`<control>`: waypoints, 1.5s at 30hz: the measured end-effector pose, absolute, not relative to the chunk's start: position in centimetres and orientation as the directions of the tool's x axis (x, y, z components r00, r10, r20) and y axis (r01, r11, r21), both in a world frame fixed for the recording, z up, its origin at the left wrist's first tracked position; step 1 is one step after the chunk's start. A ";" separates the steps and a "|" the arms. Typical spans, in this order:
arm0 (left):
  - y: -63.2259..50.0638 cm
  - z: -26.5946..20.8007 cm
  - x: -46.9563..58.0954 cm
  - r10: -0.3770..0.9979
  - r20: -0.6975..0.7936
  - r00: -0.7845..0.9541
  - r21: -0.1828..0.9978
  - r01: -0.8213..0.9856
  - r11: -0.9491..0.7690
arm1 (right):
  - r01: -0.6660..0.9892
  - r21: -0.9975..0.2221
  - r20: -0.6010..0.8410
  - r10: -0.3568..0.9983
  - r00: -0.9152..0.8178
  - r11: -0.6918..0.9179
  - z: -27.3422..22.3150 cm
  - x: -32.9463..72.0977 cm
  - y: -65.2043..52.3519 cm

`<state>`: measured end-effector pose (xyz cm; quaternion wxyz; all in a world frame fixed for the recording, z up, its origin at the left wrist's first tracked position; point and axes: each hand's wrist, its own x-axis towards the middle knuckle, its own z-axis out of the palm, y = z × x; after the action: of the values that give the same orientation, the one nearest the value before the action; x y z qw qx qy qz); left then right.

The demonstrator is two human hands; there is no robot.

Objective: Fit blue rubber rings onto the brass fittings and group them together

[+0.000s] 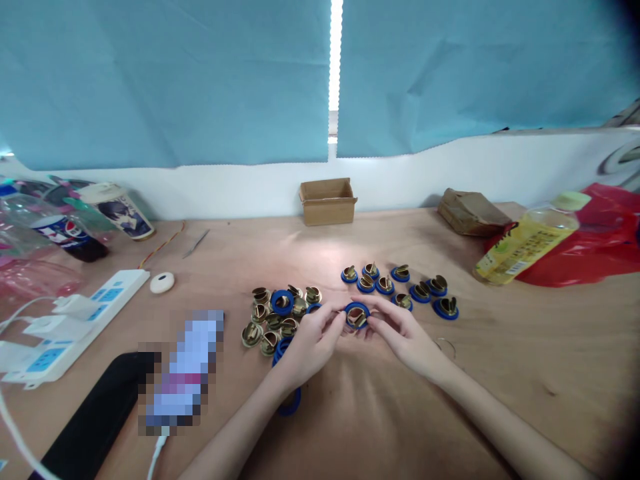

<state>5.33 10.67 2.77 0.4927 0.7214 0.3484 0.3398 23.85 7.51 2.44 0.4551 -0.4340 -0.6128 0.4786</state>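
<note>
Between both sets of fingertips, just above the wooden table [525, 373], sits one brass piece with a blue ring [357, 315] around it. Left hand [313, 340] pinching its near-left edge, right hand [400, 333] pinching the right side, both closed on the same part. Best done, judging by the grip, with even pressure all round so the ring seats flat rather than riding up on one side. Just left, a heap of bare brass pieces [275, 317] with loose blue rings [283, 301]. Beyond, near the right hand, a cluster of ringed pieces [400, 287]. Farther off, a small cardboard box [328, 200] and a yellow bottle [525, 250].
</note>
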 end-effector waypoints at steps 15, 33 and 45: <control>10.7 3.4 5.1 0.845 0.159 0.510 0.918 0.239 -0.317 | 0.402 -0.854 0.252 0.938 -0.237 0.331 2.4 24.4 7.6; 10.6 3.4 5.1 0.853 0.120 0.507 0.892 0.322 -0.317 | 0.410 -0.845 0.249 0.931 -0.267 0.343 2.6 24.2 7.6; 10.6 3.1 5.1 0.843 0.177 0.507 0.875 0.311 -0.370 | 0.382 -0.845 0.285 0.920 -0.269 0.374 2.6 24.2 7.4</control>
<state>5.07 10.64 3.06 0.4145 0.7628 0.3783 0.3213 24.18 7.37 2.60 0.4040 -0.4497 -0.7237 0.3328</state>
